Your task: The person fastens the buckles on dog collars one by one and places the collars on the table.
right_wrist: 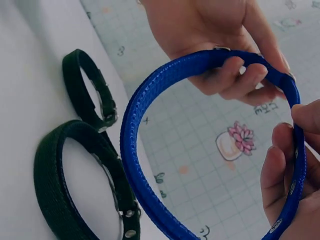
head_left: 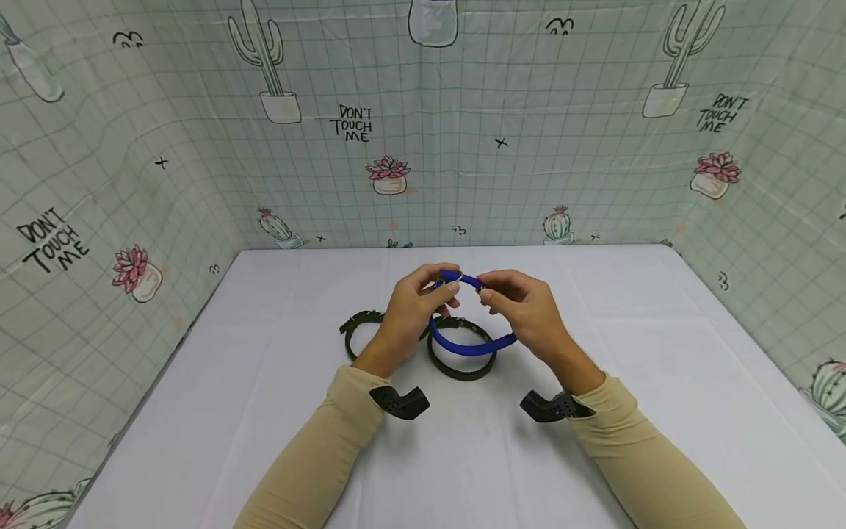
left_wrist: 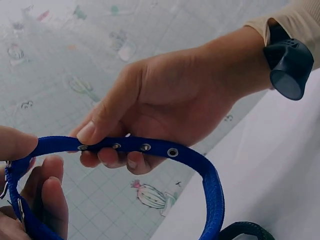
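A blue pet collar point(head_left: 472, 350), bent into a loop, hangs above the table between both hands. My left hand point(head_left: 411, 305) holds its buckle end, where a metal ring and the buckle point(left_wrist: 7, 172) show in the left wrist view. My right hand point(head_left: 534, 308) pinches the strap between thumb and fingers, along the part with metal eyelets point(left_wrist: 172, 152). The strap end passes from the right fingers to the buckle, partly hidden by the left fingers. Behind the loop, a dark green collar point(head_left: 463, 375) lies on the table, overlapped by the blue one in the head view.
A second dark green collar point(head_left: 348, 342) lies to the left, partly hidden by the left hand. Both green collars are curled into loops on the white table point(head_left: 264, 411). A patterned cloth backdrop point(head_left: 463, 132) rises at the back and along both sides.
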A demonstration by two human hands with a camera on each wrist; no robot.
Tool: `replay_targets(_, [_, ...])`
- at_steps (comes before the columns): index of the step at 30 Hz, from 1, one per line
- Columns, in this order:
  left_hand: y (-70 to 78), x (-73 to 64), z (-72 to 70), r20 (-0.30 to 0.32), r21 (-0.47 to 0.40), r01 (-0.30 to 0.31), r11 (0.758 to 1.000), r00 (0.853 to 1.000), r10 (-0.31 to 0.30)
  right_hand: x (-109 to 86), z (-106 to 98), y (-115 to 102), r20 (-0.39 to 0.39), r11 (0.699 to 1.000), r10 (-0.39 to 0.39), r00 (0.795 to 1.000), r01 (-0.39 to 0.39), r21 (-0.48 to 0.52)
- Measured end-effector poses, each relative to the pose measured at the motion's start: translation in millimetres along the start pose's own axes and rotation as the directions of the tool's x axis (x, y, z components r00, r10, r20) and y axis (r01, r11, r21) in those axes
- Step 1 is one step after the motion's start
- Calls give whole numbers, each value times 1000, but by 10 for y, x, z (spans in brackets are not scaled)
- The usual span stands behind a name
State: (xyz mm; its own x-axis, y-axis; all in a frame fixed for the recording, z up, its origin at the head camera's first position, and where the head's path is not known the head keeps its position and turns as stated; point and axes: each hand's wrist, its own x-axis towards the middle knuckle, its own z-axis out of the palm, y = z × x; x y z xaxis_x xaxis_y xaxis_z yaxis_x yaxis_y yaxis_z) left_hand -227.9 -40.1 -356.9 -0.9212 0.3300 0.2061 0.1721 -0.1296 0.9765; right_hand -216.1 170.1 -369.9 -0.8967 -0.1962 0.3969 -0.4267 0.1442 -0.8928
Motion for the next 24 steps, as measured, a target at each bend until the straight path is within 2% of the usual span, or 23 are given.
replay_targets(6, [-22,-5,36,8,12,47,999,999,-47,-14,62,-12,4,1000,-8,1000,8,-5])
replay_targets(10, [-63,0,72,26,42,46,998,999,-47,-25,84,-12,3,1000,-20,1000,20,-12])
replay_targets(14, [-96,-4,117,40,68,26,997,999,-29,-35,92,-20,0,999,-1,1000,1,50])
replay_targets(17, [-112,-18,146,38,115,7,993,999,-11,-45,105,-37,-5,995,15,1000,-14,98])
replay_targets(24, [-140,-71,174,-47,316,-32,948,998,49,-64,173,18,-16,999,14,1000,-14,-35])
